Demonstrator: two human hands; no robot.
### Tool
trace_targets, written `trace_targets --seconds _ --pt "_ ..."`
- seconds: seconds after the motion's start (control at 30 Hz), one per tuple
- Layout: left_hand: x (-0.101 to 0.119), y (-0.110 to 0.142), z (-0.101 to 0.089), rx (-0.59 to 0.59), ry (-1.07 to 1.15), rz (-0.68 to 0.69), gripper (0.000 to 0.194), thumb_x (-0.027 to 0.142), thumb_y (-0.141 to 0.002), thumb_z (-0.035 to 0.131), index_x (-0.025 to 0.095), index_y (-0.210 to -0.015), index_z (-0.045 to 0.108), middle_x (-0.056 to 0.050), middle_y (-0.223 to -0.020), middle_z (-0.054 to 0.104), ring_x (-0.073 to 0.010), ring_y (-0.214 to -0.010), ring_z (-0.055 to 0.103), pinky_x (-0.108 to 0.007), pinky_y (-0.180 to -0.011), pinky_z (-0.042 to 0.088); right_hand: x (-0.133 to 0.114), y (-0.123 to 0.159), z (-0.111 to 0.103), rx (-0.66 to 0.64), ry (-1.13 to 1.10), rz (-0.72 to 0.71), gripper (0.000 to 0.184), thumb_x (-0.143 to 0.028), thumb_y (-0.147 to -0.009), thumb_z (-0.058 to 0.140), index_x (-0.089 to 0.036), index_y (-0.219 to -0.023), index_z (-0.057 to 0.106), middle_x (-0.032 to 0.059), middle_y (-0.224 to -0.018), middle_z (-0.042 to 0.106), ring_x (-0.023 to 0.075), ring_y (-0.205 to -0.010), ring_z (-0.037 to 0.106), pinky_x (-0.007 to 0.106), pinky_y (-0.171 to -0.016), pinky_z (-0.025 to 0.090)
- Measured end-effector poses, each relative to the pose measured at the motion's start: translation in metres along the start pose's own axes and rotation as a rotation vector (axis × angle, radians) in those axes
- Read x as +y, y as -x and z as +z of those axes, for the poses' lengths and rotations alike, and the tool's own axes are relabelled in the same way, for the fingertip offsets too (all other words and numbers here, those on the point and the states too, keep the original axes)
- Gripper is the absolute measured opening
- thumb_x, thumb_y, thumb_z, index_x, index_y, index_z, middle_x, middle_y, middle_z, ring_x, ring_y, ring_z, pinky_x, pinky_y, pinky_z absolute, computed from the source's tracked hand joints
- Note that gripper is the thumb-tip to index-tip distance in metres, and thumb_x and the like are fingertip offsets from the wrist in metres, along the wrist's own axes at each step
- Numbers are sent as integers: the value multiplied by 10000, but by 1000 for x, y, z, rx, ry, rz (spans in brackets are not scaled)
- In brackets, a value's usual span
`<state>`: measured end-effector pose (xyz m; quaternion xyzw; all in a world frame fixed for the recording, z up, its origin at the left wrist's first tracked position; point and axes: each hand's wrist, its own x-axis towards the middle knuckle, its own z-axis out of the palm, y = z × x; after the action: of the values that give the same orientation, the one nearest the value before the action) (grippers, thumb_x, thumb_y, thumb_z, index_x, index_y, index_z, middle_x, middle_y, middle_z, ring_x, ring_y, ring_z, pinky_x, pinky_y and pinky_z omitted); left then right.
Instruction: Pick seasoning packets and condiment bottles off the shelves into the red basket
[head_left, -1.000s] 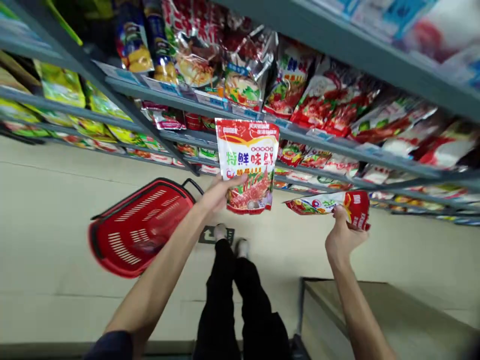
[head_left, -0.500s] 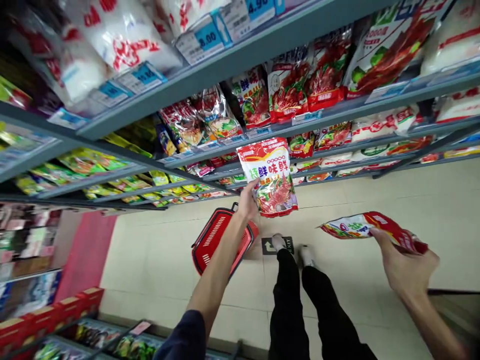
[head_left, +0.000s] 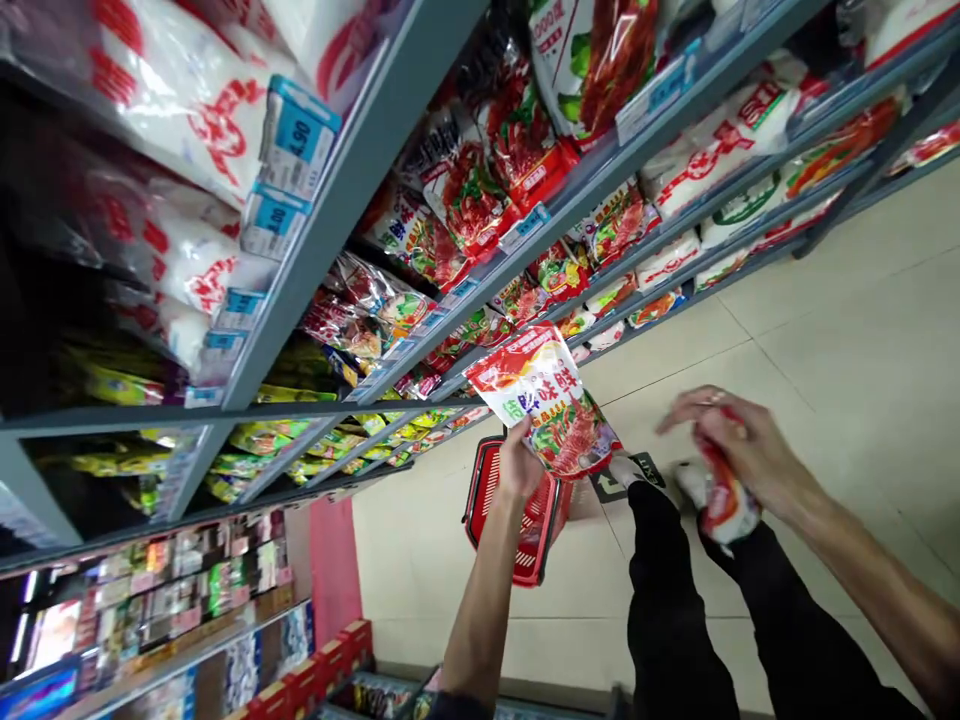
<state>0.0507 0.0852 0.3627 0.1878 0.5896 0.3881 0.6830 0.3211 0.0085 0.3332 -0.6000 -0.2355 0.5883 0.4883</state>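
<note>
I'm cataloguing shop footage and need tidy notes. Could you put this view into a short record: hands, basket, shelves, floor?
left hand: grip on the left edge of a tilted packet, printed side showing
right hand: holds a second packet, its print blurred
basket: red, on the floor, partly hidden by the left hand
shelves: several levels of packaged goods, blue-and-white price tags
floor sign: dark, with an arrow, beside a shoe

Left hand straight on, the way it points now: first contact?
Left hand: probably the shelving or the red packets on it, with the pouch in its grip leading. Depth is unclear, so I can't tell which level.
</note>
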Motion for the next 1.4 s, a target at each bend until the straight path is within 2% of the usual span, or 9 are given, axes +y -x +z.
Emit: trace_targets --seconds 0.1,0.2,0.3,0.43,0.6,0.77,0.97,1.17,1.4 --pt "-3 13 16 -86 -71 -76 610 454 -690 841 213 -1229 690 -107 -1286 727 -356 -1298 615 -482 -1118 487 -4 -4 27 -386 -27 93 722 -500 -716 864 -266 -1358 630 96 -1240 740 222 -897 731 335 -741 623" --pt "14 18 30 -220 -191 -102 647 519 -679 870 207 -1217 692 -124 -1310 707 -367 -1294 611 -501 -1111 485 -2 -3 44 -416 12 150 656 -453 -726 867 -253 -1316 660 80 -1183 762 270 -994 743 366 -798 633" --pt "68 -3 42 -246 -394 207 579 596 -759 804 226 -1192 702 -107 -1332 687 -310 -1284 615 -454 -1120 471 0 1 46 -330 6 163 547 -458 -772 832 -230 -1250 697 75 -1117 780 277 -932 762 354 -736 639" --pt "164 -76 57 203 -634 780 363 418 -875 749 202 -1143 635 -98 -1309 659 -230 -1274 598 -382 -1135 429 -6 7 42 -198 -64 128 556 -438 -730 871 -217 -1217 718 75 -1114 782 286 -948 760 343 -743 640" --pt "215 -148 78 543 -912 783 299 258 -839 799 170 -889 518 -189 -1248 621 -363 -1404 446 -476 -1203 285 -11 15 46 -153 -81 155 611 -425 -669 917 -200 -1202 723 83 -1056 791 296 -926 756 350 -736 643" --pt "206 -145 97 607 -919 843 321 224 -874 757 116 -973 470 -271 -1371 496 -366 -1455 293 -488 -1230 115 -6 22 52 -200 -31 162 550 -455 -700 895 -199 -1158 733 81 -1058 789 270 -914 750 327 -748 637" --pt "189 -110 79 510 -654 1059 506 400 -950 667 110 -1288 428 -209 -1441 485 -257 -1390 442 -393 -1203 293 1 26 56 -188 -33 160 622 -493 -647 920 -190 -1158 738 91 -1080 786 272 -883 747 346 -745 637" --pt "158 -29 26 22 -388 720 476 440 -849 759 217 -1237 598 -83 -1333 668 -225 -1233 648 -362 -1086 502 -7 22 45 -144 -46 161 533 -446 -682 909 -198 -1125 746 80 -1084 789 267 -904 754 331 -757 632" --pt "106 13 -13 11 -421 321 474 421 -678 898 269 -1076 690 -24 -1145 769 -232 -1153 701 -341 -1017 540 -20 10 34 -142 31 191 549 -415 -679 911 -212 -1164 752 66 -1056 795 276 -900 758 321 -712 623"
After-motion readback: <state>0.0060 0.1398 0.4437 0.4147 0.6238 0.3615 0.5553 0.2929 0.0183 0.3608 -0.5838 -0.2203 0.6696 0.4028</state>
